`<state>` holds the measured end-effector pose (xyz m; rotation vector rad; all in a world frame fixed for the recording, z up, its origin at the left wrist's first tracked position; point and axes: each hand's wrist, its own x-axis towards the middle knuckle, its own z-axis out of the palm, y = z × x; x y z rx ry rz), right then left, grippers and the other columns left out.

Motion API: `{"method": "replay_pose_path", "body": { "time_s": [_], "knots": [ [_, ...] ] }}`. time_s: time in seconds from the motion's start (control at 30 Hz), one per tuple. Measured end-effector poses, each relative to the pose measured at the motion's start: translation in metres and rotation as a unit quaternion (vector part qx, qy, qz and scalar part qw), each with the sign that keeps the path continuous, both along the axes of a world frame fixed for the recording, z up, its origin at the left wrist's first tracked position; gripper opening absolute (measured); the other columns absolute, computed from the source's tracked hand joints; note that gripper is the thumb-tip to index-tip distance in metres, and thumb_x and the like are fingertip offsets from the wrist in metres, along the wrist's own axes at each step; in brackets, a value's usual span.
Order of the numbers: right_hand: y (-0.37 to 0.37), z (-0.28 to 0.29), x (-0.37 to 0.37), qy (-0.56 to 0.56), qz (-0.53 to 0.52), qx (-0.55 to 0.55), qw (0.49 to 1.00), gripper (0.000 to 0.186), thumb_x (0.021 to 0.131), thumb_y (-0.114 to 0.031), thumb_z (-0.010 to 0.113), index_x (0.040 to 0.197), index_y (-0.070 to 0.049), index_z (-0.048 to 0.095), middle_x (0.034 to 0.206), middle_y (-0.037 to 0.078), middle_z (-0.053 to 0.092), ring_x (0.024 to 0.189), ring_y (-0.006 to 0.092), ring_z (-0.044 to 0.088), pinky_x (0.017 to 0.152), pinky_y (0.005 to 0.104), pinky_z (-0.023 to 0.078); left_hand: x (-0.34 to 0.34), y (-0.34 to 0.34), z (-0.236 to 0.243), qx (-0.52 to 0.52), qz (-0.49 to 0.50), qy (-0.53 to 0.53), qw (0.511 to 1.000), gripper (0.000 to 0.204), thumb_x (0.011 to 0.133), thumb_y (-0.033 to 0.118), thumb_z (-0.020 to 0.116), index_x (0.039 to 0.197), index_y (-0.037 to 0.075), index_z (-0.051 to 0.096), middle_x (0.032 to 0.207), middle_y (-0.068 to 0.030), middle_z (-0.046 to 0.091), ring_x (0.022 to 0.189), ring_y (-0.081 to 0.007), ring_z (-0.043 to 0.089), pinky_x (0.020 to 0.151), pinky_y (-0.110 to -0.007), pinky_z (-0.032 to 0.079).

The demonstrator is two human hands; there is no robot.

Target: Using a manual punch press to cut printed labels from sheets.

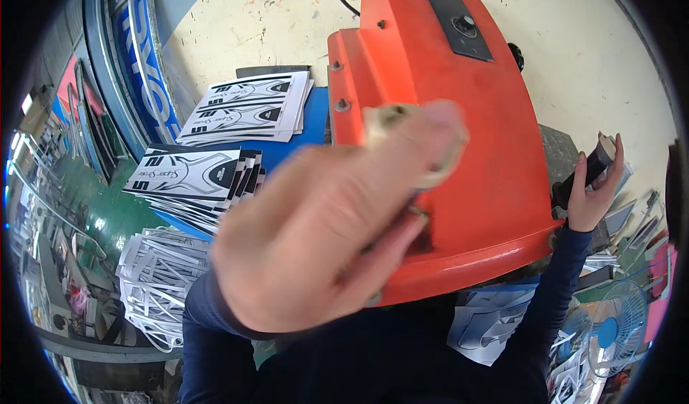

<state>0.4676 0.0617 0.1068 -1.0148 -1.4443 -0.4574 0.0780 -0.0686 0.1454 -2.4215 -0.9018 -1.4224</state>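
Close to the camera, my left hand (319,235) is blurred, its fingers closed on a small round, pale brass-coloured object (382,122) with a fingertip over its face. Behind it is a large red metal machine (481,160) with a black panel (456,27) carrying knobs. At the machine's right side, my right hand (592,196) grips a black cylindrical handle (567,185). What lies under my left hand on the machine is hidden.
Two stacks of black-and-white printed sheets (251,95) (183,174) lie on a blue surface (308,117) at left. A heap of paper offcuts (154,282) sits below them. A fan (610,332) stands at lower right; a blue-and-white sign (143,70) leans at upper left.
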Motion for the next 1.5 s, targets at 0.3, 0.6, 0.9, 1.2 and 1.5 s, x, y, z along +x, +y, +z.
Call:
{"method": "replay_pose_path", "body": {
  "time_s": [0.3,0.6,0.9,1.2,1.5],
  "knots": [
    [-0.005,-0.013,-0.028,0.046,0.131,0.052,0.989,0.059,0.086,0.005,0.067,0.138,0.001,0.039,0.122,0.018,0.057,0.113,0.0242,0.059,0.101,0.0361,0.043,-0.020,0.006,-0.019,0.065,0.178,-0.165,0.968,0.051,0.084,-0.004,0.072,0.129,-0.002,0.048,0.120,-0.0215,0.063,0.105,-0.0232,0.068,0.088,-0.030,0.056],
    [-0.011,-0.026,-0.042,0.053,0.169,0.040,0.983,0.061,0.084,0.003,0.069,0.137,0.000,0.039,0.124,0.017,0.053,0.112,0.0233,0.058,0.094,0.0333,0.046,-0.034,0.006,-0.037,0.074,0.239,-0.137,0.958,0.055,0.081,0.000,0.077,0.127,-0.005,0.047,0.118,-0.0202,0.056,0.101,-0.0251,0.068,0.086,-0.031,0.059],
    [-0.011,-0.024,-0.047,0.051,0.176,0.049,0.982,0.060,0.085,0.001,0.068,0.138,0.000,0.038,0.118,0.019,0.058,0.096,0.0175,0.058,0.084,0.0285,0.048,-0.038,0.008,-0.042,0.062,0.226,-0.163,0.958,0.073,0.076,0.015,0.084,0.134,-0.003,0.042,0.128,-0.0200,0.052,0.105,-0.0278,0.066,0.088,-0.033,0.058],
    [-0.005,-0.009,-0.030,0.002,0.127,0.052,0.991,0.074,0.088,-0.003,0.066,0.151,0.004,0.027,0.128,0.025,0.058,0.089,0.0174,0.059,0.085,0.0297,0.048,-0.039,0.026,-0.079,0.013,0.051,-0.459,0.887,0.133,0.071,0.090,0.052,0.155,-0.004,0.008,0.137,-0.0325,0.047,0.122,-0.0401,0.057,0.103,-0.046,0.047],
    [0.036,-0.005,0.064,-0.011,0.070,-0.021,0.997,0.063,0.097,-0.010,0.063,0.152,-0.003,0.033,0.133,0.016,0.057,0.112,0.0181,0.057,0.096,0.0307,0.046,-0.066,0.036,-0.133,-0.223,-0.025,-0.070,0.972,0.151,0.062,0.077,0.076,0.155,-0.004,-0.011,0.160,-0.0339,0.009,0.151,-0.0455,0.010,0.120,-0.055,0.007]
  ]
}}
